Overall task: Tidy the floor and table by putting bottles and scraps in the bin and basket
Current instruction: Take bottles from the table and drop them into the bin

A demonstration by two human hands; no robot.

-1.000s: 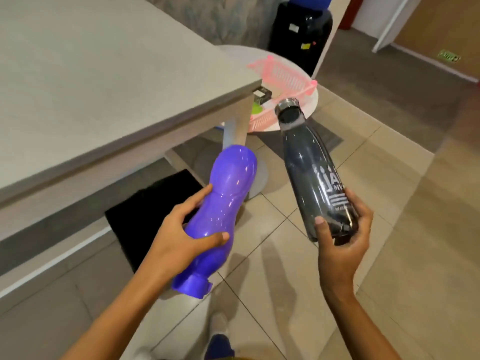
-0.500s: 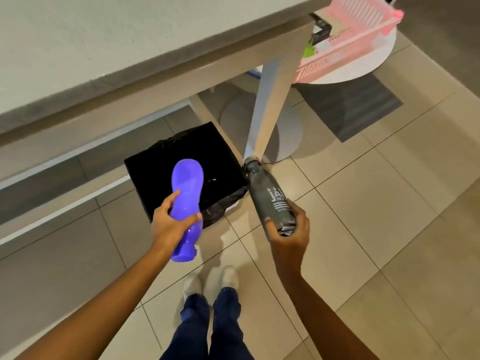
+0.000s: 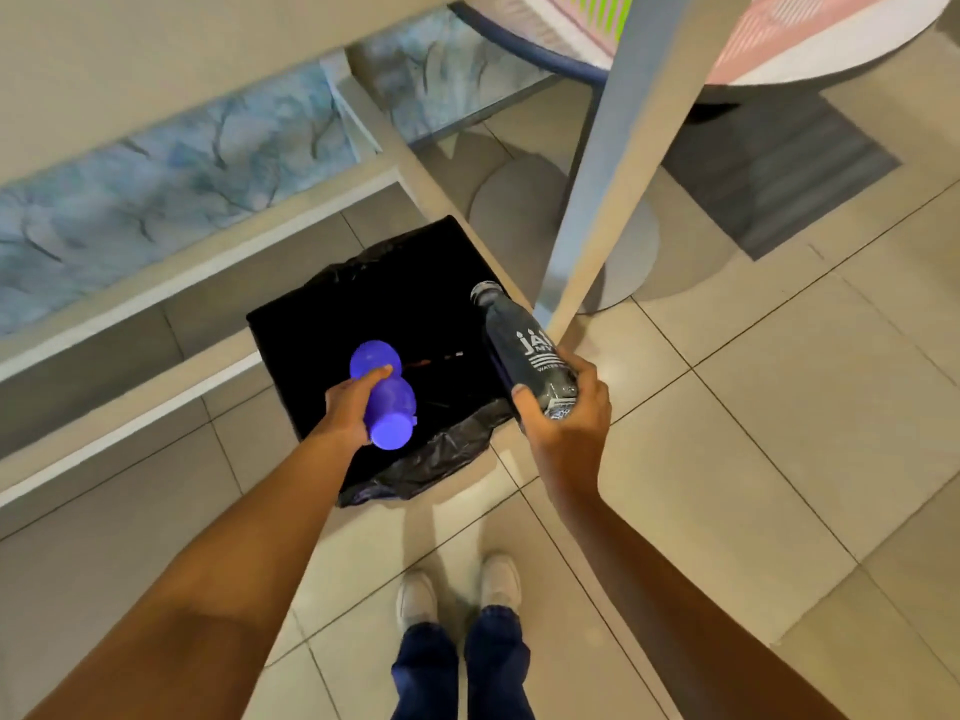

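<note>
left hand [image 3: 345, 407]: fingers wrapped round the purple bottle [image 3: 388, 402] at its waist, cap end towards the person.
purple bottle: in the air over the near half of the bin [image 3: 311, 330], inside the rim.
right hand [image 3: 566, 426]: gripping the dark bottle [image 3: 522, 343] by its base, neck pointing away.
dark bottle: over the bin's right edge, partly outside the rim, neck just beside the table leg [image 3: 608, 200].
risk 1: released here, the dark bottle likely clips the right rim and rolls onto the tiles. Shift left first.
risk 2: neck can knock the table leg on the swing in.
risk 3: bin liner [image 3: 441, 457] is slack and bunched at the near corner, so a heavy drop may drag it in.
risk 4: both dropped together may collide and one could bounce out.
unknown: bin depth and contents. The interior is mostly black.
</note>
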